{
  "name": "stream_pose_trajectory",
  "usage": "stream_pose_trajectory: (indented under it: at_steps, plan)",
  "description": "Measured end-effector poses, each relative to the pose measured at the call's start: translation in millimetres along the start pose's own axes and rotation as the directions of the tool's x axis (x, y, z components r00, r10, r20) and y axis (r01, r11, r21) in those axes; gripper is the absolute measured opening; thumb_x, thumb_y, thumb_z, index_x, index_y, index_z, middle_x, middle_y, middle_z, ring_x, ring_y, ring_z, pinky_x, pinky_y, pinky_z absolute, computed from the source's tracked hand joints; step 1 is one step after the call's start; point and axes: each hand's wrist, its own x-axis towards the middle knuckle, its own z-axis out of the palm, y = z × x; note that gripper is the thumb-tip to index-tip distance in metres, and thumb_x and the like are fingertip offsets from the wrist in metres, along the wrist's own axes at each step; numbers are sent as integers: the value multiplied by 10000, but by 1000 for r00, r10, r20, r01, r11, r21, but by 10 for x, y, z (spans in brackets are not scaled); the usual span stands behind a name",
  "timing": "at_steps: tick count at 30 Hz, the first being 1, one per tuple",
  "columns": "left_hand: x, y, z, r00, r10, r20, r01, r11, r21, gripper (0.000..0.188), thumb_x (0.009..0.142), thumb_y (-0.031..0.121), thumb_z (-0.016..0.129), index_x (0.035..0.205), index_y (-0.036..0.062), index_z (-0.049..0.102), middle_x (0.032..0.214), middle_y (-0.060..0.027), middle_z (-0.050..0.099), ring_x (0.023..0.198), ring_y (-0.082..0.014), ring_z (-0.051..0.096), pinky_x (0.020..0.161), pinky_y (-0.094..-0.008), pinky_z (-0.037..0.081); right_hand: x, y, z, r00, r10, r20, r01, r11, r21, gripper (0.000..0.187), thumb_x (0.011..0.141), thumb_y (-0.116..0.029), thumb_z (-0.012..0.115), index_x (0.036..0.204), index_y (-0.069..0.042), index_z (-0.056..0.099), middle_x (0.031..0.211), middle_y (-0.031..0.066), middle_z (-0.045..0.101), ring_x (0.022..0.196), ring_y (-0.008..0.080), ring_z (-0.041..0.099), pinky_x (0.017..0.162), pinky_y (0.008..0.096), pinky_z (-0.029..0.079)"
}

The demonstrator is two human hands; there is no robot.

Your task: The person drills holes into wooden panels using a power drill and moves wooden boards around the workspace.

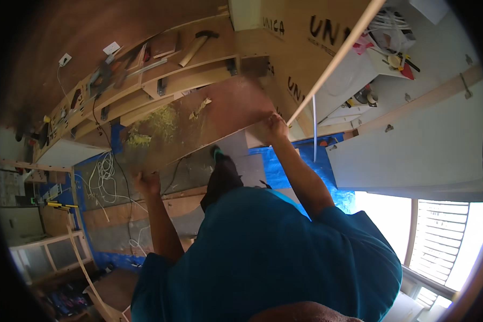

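Note:
A wide brown wooden board (220,118) is held out in front of me, tilted, with its far part slightly blurred. Yellowish shavings or peeled scraps (161,126) lie on its face. My left hand (148,183) grips the board's near left corner. Around its near right edge, my right hand (275,127) is closed, beside a long pale wooden strip (335,61) that slants up to the right. Fingers on the underside of the board are hidden.
Beyond the board stands a long wooden cabinet (145,80) with a hammer (197,47) and other tools on top. White cable (104,170) lies coiled on the floor at left. Blue sheeting (279,167) covers part of the floor. White panels (413,145) stand at right.

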Motion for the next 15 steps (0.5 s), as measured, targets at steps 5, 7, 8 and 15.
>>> stream_pose_trajectory:
  at_steps: [5,7,8,15]
  plan:
    - [1339,-364,270,991,-129,32,129,992,-2,582,781,141,681,1346,151,541,1337,-114,568,1252,-341,523,1008,-535,427,1136,87,170,876,-477,68,365,566,-740,80,927,0,580,986,-49,604,915,52,605,829,165,613,708,324,547]
    - [1863,-439,357,949,-127,290,131,991,6,578,785,139,687,1344,127,543,1353,-119,567,1255,-335,528,1021,-522,426,1387,101,530,934,-285,-216,169,885,-435,79,924,6,587,984,-43,602,897,55,600,805,163,608,683,331,545]
    - [2116,-504,450,937,-178,300,180,983,22,578,785,139,687,1344,127,543,1353,-119,567,1255,-335,528,1021,-522,426,1634,108,589,939,-244,-240,213,966,-149,82,924,3,592,993,-41,602,890,53,594,794,161,596,670,329,535]
    - [3538,-931,750,892,-397,216,396,917,48,516,808,134,644,1318,105,573,1336,-129,593,1200,-299,568,1035,-511,397,2576,-23,1367,898,-321,-302,373,918,134,182,942,-7,569,1122,3,593,964,70,590,829,157,572,659,304,494]
